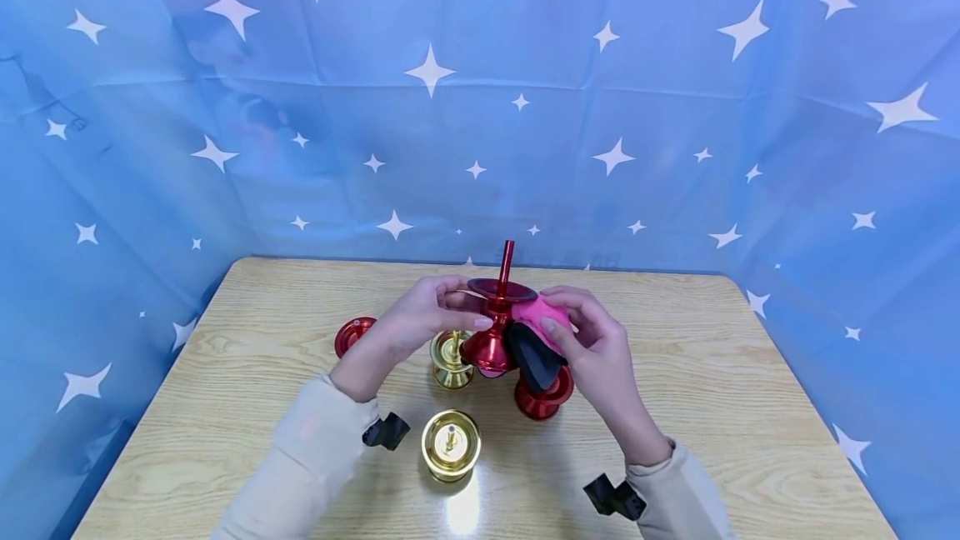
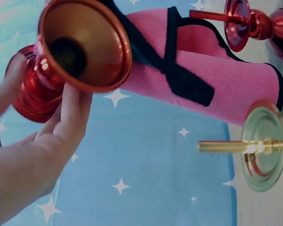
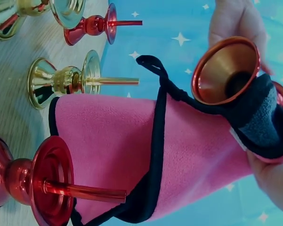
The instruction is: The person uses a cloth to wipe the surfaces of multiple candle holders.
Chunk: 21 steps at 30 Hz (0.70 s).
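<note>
My left hand grips a shiny red candlestick by its middle, above the table. Its thin rod points up, and the hollow underside of its base shows in both wrist views. My right hand pinches a pink cloth with black edging against the candlestick's right side. In the right wrist view a dark flap of the cloth overlaps the candlestick's base, and the rest of the cloth hangs down in a fold. The left wrist view shows a black strap across the pink fabric.
Below the hands, a gold candlestick and a red one stand on the wooden table. Another gold candlestick is nearer the front edge, and another red one sits left, partly behind my left wrist. A blue starred curtain encloses the table's back and sides.
</note>
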Each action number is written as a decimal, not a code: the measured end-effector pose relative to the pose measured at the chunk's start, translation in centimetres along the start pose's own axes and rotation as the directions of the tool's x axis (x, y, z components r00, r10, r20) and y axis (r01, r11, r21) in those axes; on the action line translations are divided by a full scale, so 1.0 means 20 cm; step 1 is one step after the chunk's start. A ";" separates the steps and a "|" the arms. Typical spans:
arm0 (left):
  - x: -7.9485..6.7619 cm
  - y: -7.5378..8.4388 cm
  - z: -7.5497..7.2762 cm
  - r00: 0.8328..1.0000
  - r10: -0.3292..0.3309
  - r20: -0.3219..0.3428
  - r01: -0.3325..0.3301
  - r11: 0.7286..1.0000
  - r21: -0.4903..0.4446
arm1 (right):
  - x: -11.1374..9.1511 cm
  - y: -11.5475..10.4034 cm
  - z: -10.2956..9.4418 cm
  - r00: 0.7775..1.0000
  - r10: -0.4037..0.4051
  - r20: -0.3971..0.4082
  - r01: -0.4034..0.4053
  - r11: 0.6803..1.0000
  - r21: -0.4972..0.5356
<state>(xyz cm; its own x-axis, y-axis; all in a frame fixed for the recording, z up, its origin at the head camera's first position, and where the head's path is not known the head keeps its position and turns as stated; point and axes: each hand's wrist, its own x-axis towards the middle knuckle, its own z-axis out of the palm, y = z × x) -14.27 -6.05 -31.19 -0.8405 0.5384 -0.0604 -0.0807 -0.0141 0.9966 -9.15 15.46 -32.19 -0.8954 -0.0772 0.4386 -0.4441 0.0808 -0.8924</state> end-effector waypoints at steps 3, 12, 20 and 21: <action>0.01 0.01 -0.01 1.000 -0.011 0.020 0.012 0.999 -0.040 | 0.00 0.00 -0.01 1.000 -0.021 0.006 0.021 1.000 0.007; 0.02 0.03 -0.02 0.992 -0.088 -0.085 0.075 0.986 -0.147 | 0.01 0.02 0.00 0.995 -0.089 0.055 0.088 0.996 0.021; 0.03 0.01 -0.10 0.984 -0.067 -0.164 0.036 0.982 -0.184 | 0.03 0.04 -0.07 1.000 -0.009 0.001 0.009 0.998 -0.063; 0.03 0.00 -0.12 0.981 -0.067 -0.185 0.030 0.981 -0.193 | 0.04 0.04 -0.09 1.000 0.000 -0.025 -0.002 0.997 -0.072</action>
<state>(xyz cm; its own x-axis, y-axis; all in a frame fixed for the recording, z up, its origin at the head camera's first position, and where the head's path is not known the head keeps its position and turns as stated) -16.09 -7.62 -31.41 -0.9178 0.3731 -0.1360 -0.2081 -0.1601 0.9649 -10.24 17.30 -32.31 -0.8960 -0.0526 0.4410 -0.4437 0.1521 -0.8832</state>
